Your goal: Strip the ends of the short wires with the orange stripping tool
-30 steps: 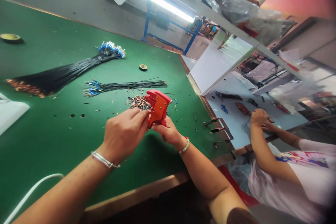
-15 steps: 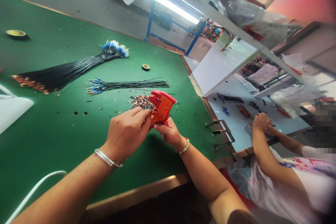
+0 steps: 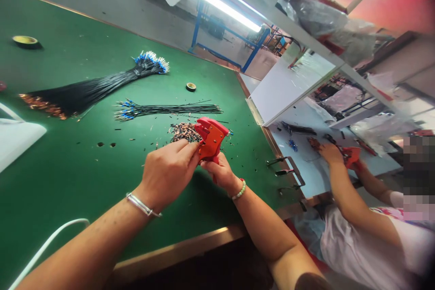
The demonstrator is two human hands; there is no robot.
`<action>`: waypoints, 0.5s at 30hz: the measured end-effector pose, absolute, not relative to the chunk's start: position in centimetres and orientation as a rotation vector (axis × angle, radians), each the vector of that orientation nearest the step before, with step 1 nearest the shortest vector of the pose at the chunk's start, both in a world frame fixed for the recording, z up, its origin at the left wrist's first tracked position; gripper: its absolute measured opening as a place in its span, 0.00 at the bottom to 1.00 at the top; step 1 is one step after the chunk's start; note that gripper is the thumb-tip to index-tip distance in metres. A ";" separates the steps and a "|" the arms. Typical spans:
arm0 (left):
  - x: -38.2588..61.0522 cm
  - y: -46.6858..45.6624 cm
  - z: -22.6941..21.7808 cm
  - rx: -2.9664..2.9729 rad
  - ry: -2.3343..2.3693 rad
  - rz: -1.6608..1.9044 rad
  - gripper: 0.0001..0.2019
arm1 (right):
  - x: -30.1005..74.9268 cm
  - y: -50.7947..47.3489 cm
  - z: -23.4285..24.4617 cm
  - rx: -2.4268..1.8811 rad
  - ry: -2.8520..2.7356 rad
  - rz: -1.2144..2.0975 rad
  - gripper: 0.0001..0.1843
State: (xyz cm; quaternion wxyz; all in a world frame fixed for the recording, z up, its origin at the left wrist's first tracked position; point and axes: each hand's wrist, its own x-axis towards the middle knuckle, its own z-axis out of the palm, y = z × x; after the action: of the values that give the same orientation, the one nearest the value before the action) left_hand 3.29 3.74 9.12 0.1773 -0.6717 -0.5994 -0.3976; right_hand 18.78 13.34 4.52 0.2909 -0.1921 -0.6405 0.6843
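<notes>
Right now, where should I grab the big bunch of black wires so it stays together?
Grab the black wire bundle at its narrow neck, just below the blue ends, coming from above with your fingers around it. The wires squeeze closest there, while the copper end fans out wide.

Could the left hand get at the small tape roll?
Probably yes: from the red stripper, the left hand would pass only over the low wire pile and wire bundle to the tape roll; nothing tall stands between.

on the worktop [image 3: 84, 176] — a long wire bundle [image 3: 91, 88] and a short one [image 3: 166, 109]
the short one lies nearer — a tape roll [image 3: 190, 87] just behind it
</notes>
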 end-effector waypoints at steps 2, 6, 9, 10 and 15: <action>3.3 3.7 9.1 -1.901 -1.699 -1.109 0.12 | 18.7 13.3 4.6 -0.540 -1.724 1.778 0.15; 3.3 3.6 9.0 -1.894 -1.718 -1.079 0.13 | 18.6 13.2 5.0 -0.576 -1.772 1.648 0.16; 3.2 3.6 9.0 -1.895 -1.764 -1.064 0.14 | 18.6 13.2 5.1 -0.593 -1.807 1.601 0.16; 3.2 3.7 9.0 -1.896 -1.776 -1.063 0.14 | 18.6 13.1 5.1 -0.604 -1.816 1.599 0.16; 3.1 3.8 9.1 -1.881 -1.778 -1.095 0.14 | 18.6 13.1 4.9 -0.573 -1.810 1.633 0.18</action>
State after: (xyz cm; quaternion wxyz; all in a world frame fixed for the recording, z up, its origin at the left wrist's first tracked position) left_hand 3.10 3.76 9.15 0.1647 -0.6602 -0.6239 -0.3844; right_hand 18.61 13.12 4.91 0.3134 -0.2172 -0.6865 0.6191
